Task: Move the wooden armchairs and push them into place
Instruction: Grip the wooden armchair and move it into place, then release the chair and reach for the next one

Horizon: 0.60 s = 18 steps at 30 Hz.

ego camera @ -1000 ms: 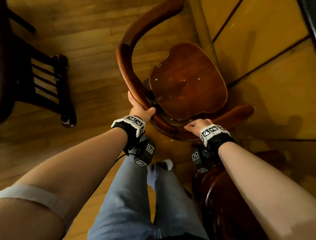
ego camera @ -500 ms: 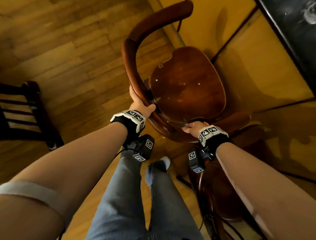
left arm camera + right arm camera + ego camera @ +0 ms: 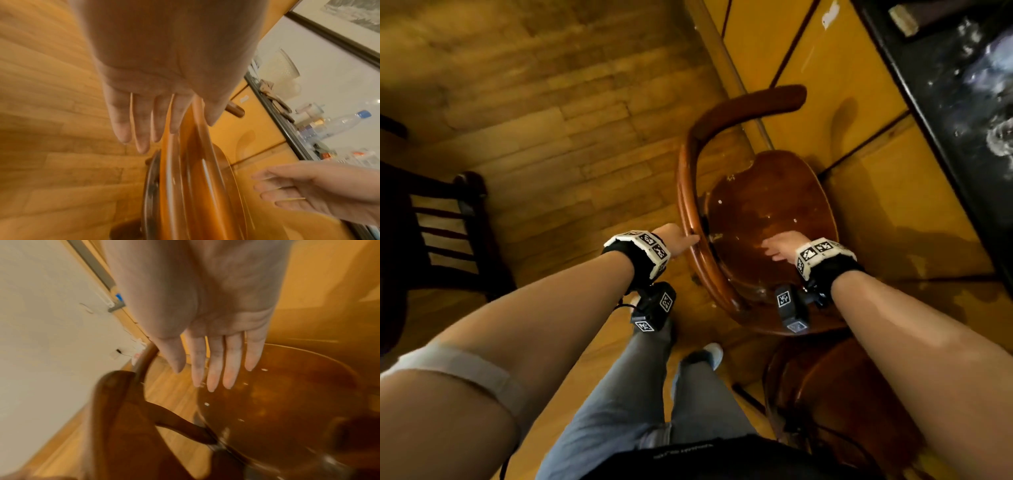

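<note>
A wooden armchair (image 3: 767,212) with a curved back rail (image 3: 688,171) stands on the floor against the yellow cabinet front. My left hand (image 3: 681,240) is open. Its straight fingers (image 3: 141,129) lie along the outer side of the rail (image 3: 185,162), with the thumb on the inner side. My right hand (image 3: 779,246) is open too and hovers palm down over the seat (image 3: 287,402), its fingers (image 3: 213,369) straight and holding nothing. A second armchair (image 3: 842,394) stands under my right forearm, mostly hidden.
A dark slatted chair (image 3: 448,233) stands at the left on the wood floor (image 3: 551,120). The yellow cabinet (image 3: 859,102) carries a dark countertop (image 3: 962,102) with bottles (image 3: 345,121) and clutter on it. My legs (image 3: 647,394) are just behind the chair.
Both hands have let go of the back rail they gripped. The right hand has moved forward over the seat, and the chair now sits closer to the cabinet.
</note>
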Motion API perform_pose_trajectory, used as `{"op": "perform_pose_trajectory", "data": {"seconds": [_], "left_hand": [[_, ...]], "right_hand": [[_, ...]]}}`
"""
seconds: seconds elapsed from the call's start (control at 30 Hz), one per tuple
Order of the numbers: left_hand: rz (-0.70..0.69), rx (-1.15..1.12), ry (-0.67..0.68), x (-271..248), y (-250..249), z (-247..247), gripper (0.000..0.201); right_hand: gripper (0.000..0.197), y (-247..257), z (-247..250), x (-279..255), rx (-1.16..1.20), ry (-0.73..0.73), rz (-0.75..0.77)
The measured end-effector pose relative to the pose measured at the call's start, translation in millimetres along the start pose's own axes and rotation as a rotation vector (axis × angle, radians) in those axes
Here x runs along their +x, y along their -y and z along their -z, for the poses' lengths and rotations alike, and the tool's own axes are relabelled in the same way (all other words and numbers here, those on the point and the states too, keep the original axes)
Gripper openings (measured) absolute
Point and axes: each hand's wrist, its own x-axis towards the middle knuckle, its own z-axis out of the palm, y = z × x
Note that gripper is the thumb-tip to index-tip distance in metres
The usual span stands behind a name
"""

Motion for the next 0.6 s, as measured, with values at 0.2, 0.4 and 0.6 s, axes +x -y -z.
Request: {"op": "perform_pose_trajectory", "data": {"seconds": [0.2, 0.4, 0.6], "left_hand": [[0.018, 0.077, -0.306, -12, 40, 137, 0.043], [0.111, 0.058, -0.461, -18, 98, 243, 0.040], [0.229, 0.042, -0.521, 6, 152, 344, 0.050]], "right_hand": [[0.040, 172, -1, 6, -0.113, -0.129, 0.286], [0.041, 322, -55, 5, -0.396, -0.065, 0.470], [0.040, 455, -92, 32, -0.620, 0.044, 0.549]]}}
